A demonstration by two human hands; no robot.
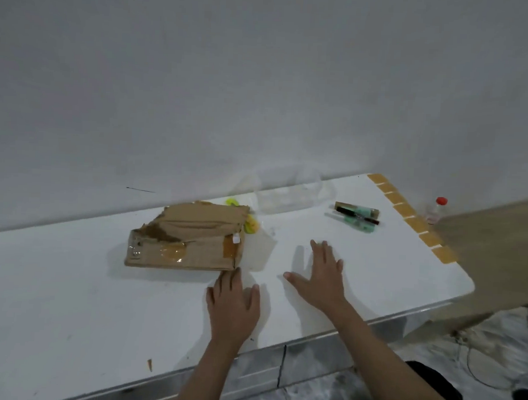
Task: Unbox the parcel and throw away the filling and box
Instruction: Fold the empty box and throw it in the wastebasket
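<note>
1. My left hand [232, 307] lies flat on the white table [71, 282], palm down, fingers straight and a little spread, holding nothing.
2. The tips of my left fingers [235, 274] reach the near right corner of the cardboard box [188, 237]; whether they touch it or stop just short I cannot tell.
3. My right hand [321, 273] is also flat on the table, palm down, fingers spread wide and thumb pointing left, gripping nothing.
4. The box sits just beyond and to the left of my left fingers. It is torn open along its top, crumpled, with patches of clear and brown tape on its near face.
5. Behind the box's far right corner, beyond my left fingers, yellow-green filling [251, 225] pokes out, touching the box.
6. Clear plastic wrapping [290, 198] lies farther out, between my two hands' lines and well past both sets of fingertips, near the wall.
7. Beyond and to the right of my right fingers rest the unpacked items [355, 217]: slim green and dark pieces lying together, well apart from the box.
8. Farther right, past a row of tan squares [407, 210] along the table's edge, stands a small bottle with a red cap [436, 210].
</note>
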